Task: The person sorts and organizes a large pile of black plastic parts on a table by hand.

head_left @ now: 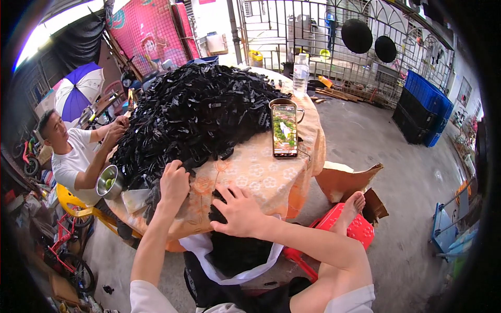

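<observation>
A large heap of small black strip-like pieces covers much of a round table with an orange flowered cloth. At the heap's near edge, my left hand has its fingers curled together on a black piece, partly hidden by the fingers. My right hand lies at the table's near edge with fingers spread, over a few black pieces that show beside its thumb and fingers. Directly below it, a white bag hangs open at my lap, with black pieces inside.
A phone leans on a metal mug, near a clear bottle. Across the left side, another person handles pieces beside a steel bowl. A red stool, cardboard and blue crates stand to the right.
</observation>
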Motion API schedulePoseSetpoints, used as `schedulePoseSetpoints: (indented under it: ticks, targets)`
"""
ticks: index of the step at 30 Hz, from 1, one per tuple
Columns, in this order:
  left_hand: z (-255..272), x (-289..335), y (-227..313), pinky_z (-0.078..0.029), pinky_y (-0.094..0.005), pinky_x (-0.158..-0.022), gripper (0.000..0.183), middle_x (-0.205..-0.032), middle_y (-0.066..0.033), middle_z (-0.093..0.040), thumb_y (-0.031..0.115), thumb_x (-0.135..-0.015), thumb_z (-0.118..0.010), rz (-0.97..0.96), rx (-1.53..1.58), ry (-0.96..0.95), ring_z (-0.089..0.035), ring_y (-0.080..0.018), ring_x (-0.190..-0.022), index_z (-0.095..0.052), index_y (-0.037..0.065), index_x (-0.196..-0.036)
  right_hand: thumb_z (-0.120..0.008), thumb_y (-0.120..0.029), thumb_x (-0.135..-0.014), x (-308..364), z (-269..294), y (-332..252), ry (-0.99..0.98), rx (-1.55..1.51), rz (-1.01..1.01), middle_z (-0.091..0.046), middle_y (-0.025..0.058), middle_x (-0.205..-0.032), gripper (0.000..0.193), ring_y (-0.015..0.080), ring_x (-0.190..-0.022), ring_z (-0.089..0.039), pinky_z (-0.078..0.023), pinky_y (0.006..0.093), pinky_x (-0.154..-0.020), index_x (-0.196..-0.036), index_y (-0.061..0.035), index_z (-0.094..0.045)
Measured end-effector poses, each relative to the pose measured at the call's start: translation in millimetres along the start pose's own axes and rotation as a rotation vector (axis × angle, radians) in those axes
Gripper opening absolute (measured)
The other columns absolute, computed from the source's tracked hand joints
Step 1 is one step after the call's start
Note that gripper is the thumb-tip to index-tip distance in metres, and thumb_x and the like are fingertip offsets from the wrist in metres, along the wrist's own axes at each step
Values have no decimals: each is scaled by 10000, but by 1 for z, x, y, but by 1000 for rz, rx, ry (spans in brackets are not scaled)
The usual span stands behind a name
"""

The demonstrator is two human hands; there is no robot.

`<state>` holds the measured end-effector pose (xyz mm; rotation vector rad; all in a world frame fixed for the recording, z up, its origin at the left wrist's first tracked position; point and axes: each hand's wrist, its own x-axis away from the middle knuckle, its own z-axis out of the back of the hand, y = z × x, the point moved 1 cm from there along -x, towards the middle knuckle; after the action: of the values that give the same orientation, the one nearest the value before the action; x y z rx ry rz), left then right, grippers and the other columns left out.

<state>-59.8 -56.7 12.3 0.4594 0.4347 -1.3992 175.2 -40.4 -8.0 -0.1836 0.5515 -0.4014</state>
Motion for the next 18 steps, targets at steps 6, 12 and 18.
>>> schedulePoseSetpoints:
  ticks: [6,12,18]
  targets:
    - [9,-1,-6,-534,-387,-805,134,-1043,-171,-681,48,-780,-706,-50,146,136,-663,-353,-887,-688,-76,-825,-679,-469,-793,5,6,-10,-23,-3,10,-452,199,-1400,538,390,-1240,-448,-430,500,-986,-1136,-56,-641]
    - [34,-7,14,-557,-315,-688,110,-1026,-161,-696,-6,-767,-736,152,443,147,-698,-291,-805,-694,-84,-831,-703,-429,-770,8,13,-15,-59,7,11,-457,194,-1376,536,385,-1204,-464,-437,495,-968,-1143,-51,-632]
    - [33,-8,54,-572,-286,-667,113,-1028,-163,-690,-18,-786,-735,40,662,119,-703,-252,-768,-693,-91,-862,-759,-320,-697,17,20,-28,-113,94,53,-492,174,-1317,533,353,-1108,-521,-455,466,-931,-1124,-33,-620]
